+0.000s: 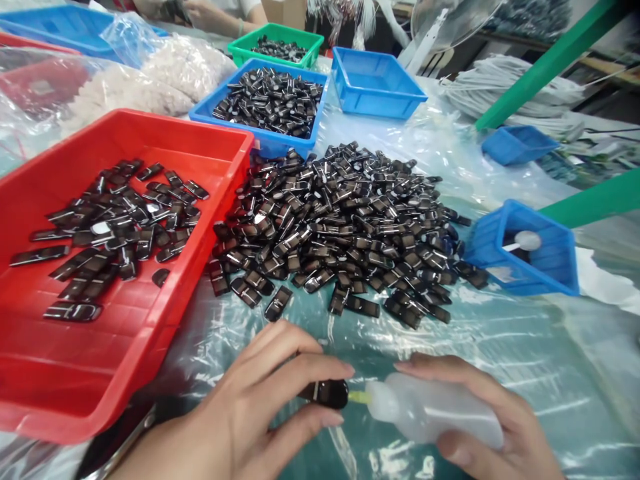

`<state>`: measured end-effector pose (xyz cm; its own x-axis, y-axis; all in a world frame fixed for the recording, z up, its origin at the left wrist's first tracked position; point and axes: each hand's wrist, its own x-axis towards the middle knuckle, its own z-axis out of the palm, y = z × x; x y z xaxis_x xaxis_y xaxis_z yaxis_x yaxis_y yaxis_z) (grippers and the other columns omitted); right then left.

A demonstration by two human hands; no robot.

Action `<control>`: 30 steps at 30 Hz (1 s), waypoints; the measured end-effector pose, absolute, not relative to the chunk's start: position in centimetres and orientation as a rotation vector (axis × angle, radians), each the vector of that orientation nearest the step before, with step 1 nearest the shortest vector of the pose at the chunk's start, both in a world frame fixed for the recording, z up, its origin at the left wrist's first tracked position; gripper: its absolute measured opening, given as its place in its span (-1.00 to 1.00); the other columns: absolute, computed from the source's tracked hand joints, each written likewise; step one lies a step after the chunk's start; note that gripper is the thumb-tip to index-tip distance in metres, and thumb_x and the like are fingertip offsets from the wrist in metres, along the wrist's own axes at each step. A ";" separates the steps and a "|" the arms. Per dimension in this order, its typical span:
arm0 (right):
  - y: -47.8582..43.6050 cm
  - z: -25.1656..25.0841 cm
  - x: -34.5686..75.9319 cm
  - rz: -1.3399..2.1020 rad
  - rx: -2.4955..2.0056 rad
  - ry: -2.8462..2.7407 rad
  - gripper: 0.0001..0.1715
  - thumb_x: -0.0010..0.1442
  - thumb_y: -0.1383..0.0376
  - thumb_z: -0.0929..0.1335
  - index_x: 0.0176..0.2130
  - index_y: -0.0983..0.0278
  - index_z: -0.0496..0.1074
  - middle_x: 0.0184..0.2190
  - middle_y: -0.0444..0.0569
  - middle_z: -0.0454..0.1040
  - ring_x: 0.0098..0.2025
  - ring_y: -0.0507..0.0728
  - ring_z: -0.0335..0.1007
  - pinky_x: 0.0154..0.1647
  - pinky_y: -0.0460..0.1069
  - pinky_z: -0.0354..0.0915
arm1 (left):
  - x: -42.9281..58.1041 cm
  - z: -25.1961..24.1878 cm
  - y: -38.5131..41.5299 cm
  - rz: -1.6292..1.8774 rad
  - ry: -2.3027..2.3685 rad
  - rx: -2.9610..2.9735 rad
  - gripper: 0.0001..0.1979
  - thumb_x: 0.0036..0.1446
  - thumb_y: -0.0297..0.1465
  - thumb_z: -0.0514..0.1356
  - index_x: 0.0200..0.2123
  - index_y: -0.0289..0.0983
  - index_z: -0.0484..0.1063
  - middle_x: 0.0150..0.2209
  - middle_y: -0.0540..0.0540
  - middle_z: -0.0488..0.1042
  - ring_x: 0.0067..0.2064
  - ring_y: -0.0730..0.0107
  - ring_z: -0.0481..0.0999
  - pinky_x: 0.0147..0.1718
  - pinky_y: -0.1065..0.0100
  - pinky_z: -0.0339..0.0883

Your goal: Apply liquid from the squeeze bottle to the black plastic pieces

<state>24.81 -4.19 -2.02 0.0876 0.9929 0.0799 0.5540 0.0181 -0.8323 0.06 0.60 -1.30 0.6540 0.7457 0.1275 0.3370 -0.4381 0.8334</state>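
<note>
Between the thumb and fingers of my left hand (270, 393) is a small glossy black plastic part (330, 393), rounded at its right end. My right hand (490, 413) is wrapped round a translucent squeeze bottle (435, 407) lying on its side in the air. The bottle's yellowish nozzle tip (359, 397) points left and meets the rounded end of the part, or nearly so. Just beyond my hands a large heap of similar black parts (345, 220) covers the table. Whether any liquid comes out of the tip cannot be seen.
To the left stands a red tray (150, 347) holding several black parts. Behind the heap are a blue bin (320, 120) and a green bin (313, 50) of parts, and another blue bin (380, 100). A small blue basket (530, 273) stands right, near green bars (545, 67). A co-worker's arm (220, 17) shows at the back.
</note>
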 end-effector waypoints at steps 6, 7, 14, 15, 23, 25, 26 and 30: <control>-4.1 -1.5 24.8 0.859 -1.616 -1.511 -0.62 -0.02 -0.21 0.40 -0.28 -0.13 0.59 -0.42 -0.13 0.62 -0.51 0.15 0.53 -0.64 -0.07 0.37 | 0.0 -1.3 0.5 0.600 0.852 2.040 -0.75 0.31 -0.39 0.12 0.05 -0.12 0.31 -0.14 0.02 0.38 -0.09 0.47 0.42 -0.06 0.54 0.32; -4.1 -1.5 24.7 0.866 -1.617 -1.506 -0.62 -0.02 -0.21 0.40 -0.27 -0.14 0.59 -0.42 -0.15 0.61 -0.54 0.13 0.51 -0.64 -0.08 0.37 | 0.0 -1.3 0.5 0.614 0.846 2.036 -0.76 0.31 -0.39 0.13 0.04 -0.14 0.32 -0.14 0.02 0.39 -0.10 0.48 0.42 -0.07 0.55 0.32; -3.9 -1.4 24.7 0.868 -1.590 -1.548 -0.63 0.00 -0.20 0.39 -0.25 -0.14 0.58 -0.43 -0.18 0.61 -0.53 0.08 0.52 -0.61 -0.12 0.40 | 0.2 -1.4 0.5 0.631 0.855 2.001 -0.76 0.27 -0.42 0.17 0.01 -0.16 0.36 -0.15 0.01 0.42 -0.13 0.44 0.44 -0.10 0.50 0.35; -3.9 -1.5 24.7 0.866 -1.581 -1.563 -0.63 0.01 -0.19 0.39 -0.24 -0.13 0.58 -0.42 -0.18 0.61 -0.52 0.09 0.53 -0.60 -0.12 0.41 | 0.3 -1.3 0.5 0.628 0.859 1.991 -0.76 0.27 -0.43 0.18 0.00 -0.16 0.36 -0.16 0.01 0.42 -0.12 0.45 0.45 -0.10 0.51 0.34; -4.0 -1.7 25.3 0.734 -1.640 -1.683 -0.59 0.03 -0.24 0.34 -0.22 -0.17 0.55 -0.36 -0.20 0.62 -0.40 0.12 0.57 -0.43 -0.07 0.49 | 0.5 -1.4 0.4 0.626 0.902 1.974 -0.73 0.26 -0.38 0.18 0.03 -0.16 0.35 -0.11 0.03 0.53 -0.06 0.43 0.50 -0.09 0.50 0.37; -4.1 -1.7 25.4 0.710 -1.654 -1.696 -0.59 0.02 -0.25 0.34 -0.22 -0.19 0.54 -0.36 -0.21 0.62 -0.40 0.12 0.57 -0.39 -0.05 0.50 | 0.5 -1.6 0.3 0.603 0.922 1.969 -0.73 0.27 -0.35 0.16 0.04 -0.16 0.35 -0.11 0.01 0.56 -0.07 0.39 0.53 -0.10 0.47 0.39; -4.2 -1.8 25.4 0.704 -1.655 -1.700 -0.59 0.02 -0.25 0.34 -0.21 -0.19 0.54 -0.36 -0.21 0.62 -0.40 0.12 0.57 -0.40 -0.05 0.50 | 0.5 -1.7 0.3 0.591 0.931 1.961 -0.74 0.27 -0.34 0.16 0.03 -0.16 0.36 -0.13 0.01 0.58 -0.11 0.39 0.55 -0.13 0.46 0.41; -4.4 -2.0 25.4 0.670 -1.646 -1.717 -0.59 0.03 -0.24 0.34 -0.19 -0.20 0.53 -0.33 -0.19 0.62 -0.34 0.15 0.57 -0.33 -0.02 0.51 | 0.5 -1.8 0.3 0.535 0.958 1.955 -0.82 0.28 -0.33 0.13 -0.06 -0.14 0.42 -0.24 0.04 0.59 -0.32 0.42 0.56 -0.28 0.43 0.45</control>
